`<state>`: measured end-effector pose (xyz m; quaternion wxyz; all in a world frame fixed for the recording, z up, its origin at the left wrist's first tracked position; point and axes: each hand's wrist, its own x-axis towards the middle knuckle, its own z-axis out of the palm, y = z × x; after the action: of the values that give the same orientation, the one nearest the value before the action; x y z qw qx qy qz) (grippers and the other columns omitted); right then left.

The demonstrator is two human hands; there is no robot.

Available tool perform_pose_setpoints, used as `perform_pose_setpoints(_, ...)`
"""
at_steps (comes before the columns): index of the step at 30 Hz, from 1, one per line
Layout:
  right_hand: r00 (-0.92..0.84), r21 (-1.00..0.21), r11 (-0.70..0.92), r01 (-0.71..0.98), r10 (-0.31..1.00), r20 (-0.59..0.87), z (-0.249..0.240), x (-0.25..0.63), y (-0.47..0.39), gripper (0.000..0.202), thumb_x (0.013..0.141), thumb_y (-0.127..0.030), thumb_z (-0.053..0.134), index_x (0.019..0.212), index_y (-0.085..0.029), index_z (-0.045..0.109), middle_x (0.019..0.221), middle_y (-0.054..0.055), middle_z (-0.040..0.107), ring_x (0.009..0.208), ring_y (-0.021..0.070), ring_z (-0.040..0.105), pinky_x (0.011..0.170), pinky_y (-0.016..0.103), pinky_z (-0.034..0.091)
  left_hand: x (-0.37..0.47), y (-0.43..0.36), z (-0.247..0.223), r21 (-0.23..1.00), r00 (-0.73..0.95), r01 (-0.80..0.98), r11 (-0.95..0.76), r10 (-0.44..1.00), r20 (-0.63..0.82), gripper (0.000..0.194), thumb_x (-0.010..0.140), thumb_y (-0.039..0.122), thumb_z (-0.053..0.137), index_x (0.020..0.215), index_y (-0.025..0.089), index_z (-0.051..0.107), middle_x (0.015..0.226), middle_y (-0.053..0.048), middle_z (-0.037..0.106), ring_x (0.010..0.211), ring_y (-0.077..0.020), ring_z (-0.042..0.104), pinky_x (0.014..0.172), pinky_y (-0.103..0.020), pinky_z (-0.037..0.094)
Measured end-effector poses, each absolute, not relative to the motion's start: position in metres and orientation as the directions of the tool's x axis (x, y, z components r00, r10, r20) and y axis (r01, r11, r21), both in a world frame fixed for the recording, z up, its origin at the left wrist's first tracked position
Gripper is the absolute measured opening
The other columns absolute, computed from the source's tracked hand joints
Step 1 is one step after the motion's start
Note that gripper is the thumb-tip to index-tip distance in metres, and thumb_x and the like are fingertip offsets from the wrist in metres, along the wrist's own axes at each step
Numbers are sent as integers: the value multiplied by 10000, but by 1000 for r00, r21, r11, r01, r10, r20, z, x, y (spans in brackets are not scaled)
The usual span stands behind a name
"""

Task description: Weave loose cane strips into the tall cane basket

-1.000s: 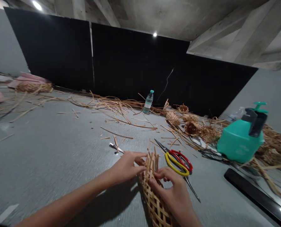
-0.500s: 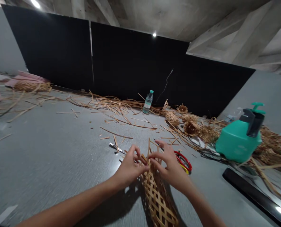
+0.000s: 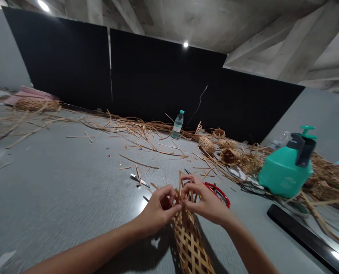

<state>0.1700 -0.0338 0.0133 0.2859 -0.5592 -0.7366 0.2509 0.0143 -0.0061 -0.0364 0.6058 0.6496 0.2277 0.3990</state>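
Closely side by side, the left hand (image 3: 159, 207) and right hand (image 3: 205, 199) each keep a grip pinching thin tan strips (image 3: 180, 183) at the far end of a pale openwork woven basket (image 3: 190, 247), near centre on the grey tabletop (image 3: 86, 190). Farther off, a clear plastic bottle with a teal cap (image 3: 177, 127) bears a pale label too small to read. At right, a teal plastic spray bottle (image 3: 285, 171) hides its contents, its faint marking illegible.

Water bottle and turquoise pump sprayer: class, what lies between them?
In the head view, small woven baskets and loose strips lie between the water bottle and the turquoise pump sprayer.
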Motion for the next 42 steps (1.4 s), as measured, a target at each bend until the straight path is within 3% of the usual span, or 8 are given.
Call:
perform_pose_setpoints(6,-88,-755,257,603,962,257,-5,167,-37,90,756,-179,489,671,-192,517,1058,85,484,1156,211,388,894,331,346,16,-13,-32,985,538,-118,-129,825,172,65,731,104,495,687,144,520,646,29,478,553,-74,424,519,-183,328)
perform_pose_setpoints(11,17,-803,264,534,946,322,-20,163,-37,94,753,-207,503,662,-194,522,986,83,510,1132,243,407,814,332,391,16,-15,-31,967,454,61,-249,869,195,124,736,123,496,750,131,619,752,-35,571,668,-133,516,599,-224,392)
perform_pose_setpoints(15,156,-795,209,569,922,353,-18,155,-38,125,727,-167,517,604,-185,523,959,87,518,1068,250,460,802,336,389,16,-14,-36,900,467,174,-401,838,283,92,755,148,497,725,143,584,734,-27,544,662,-136,516,593,-225,402)
perform_pose_setpoints(20,111,-765,224,604,927,358,-13,152,-35,186,681,-128,549,521,-186,475,959,85,510,1034,241,475,815,344,382,14,-14,-35,852,499,228,-472,808,314,82,797,167,463,728,162,507,703,-6,535,635,-127,503,598,-231,393)
perform_pose_setpoints(28,-49,-636,309,707,919,392,-16,164,-40,121,736,-191,553,688,-207,662,1193,86,429,1146,258,389,928,421,318,16,-8,-37,990,455,-8,-144,881,132,163,812,294,474,925,183,438,645,38,529,444,-84,477,424,-187,377)
perform_pose_setpoints(33,88,-446,195,873,838,539,-23,155,-70,241,753,-239,551,988,-209,596,1286,137,328,1127,306,391,902,483,332,20,-2,-42,999,450,-42,-35,892,50,201,768,328,532,847,146,504,583,33,530,364,-67,440,368,-184,387)
perform_pose_setpoints(37,85,-478,95,873,936,342,-22,141,-90,97,800,-261,499,855,-211,561,849,71,562,769,233,567,704,388,454,20,0,-46,968,437,156,-199,892,113,328,808,366,466,926,87,591,628,-31,603,395,-90,474,387,-208,403)
perform_pose_setpoints(42,110,-434,-4,901,970,218,-18,139,-92,182,697,-291,627,824,-179,558,807,81,608,749,266,582,673,389,447,13,-1,-41,886,545,231,-401,808,224,342,833,376,426,864,134,666,828,-80,671,762,-199,597,718,-299,454)
